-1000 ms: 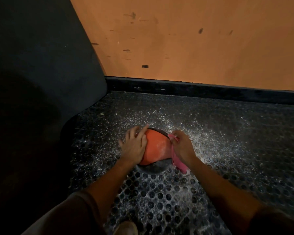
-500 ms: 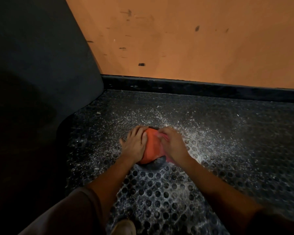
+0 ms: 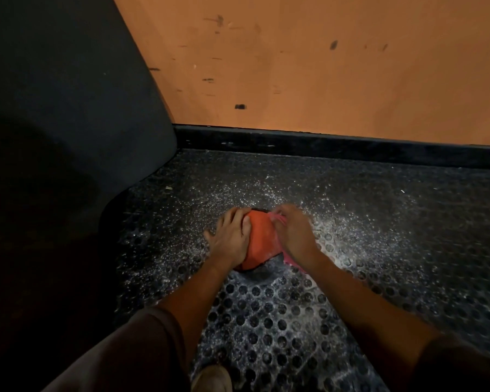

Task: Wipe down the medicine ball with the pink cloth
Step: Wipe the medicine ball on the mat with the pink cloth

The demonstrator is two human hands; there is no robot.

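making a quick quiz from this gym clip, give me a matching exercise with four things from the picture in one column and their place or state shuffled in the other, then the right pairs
Column one:
1. left hand
2. right hand
3. medicine ball
4. white dust

Column two:
A. scattered over the black studded floor mat
B. pressing the pink cloth against the ball's right side
C. resting on the mat between both hands
D. spread flat on the ball's left side, bare, no cloth

Right pairs: 1-D, 2-B, 3-C, 4-A
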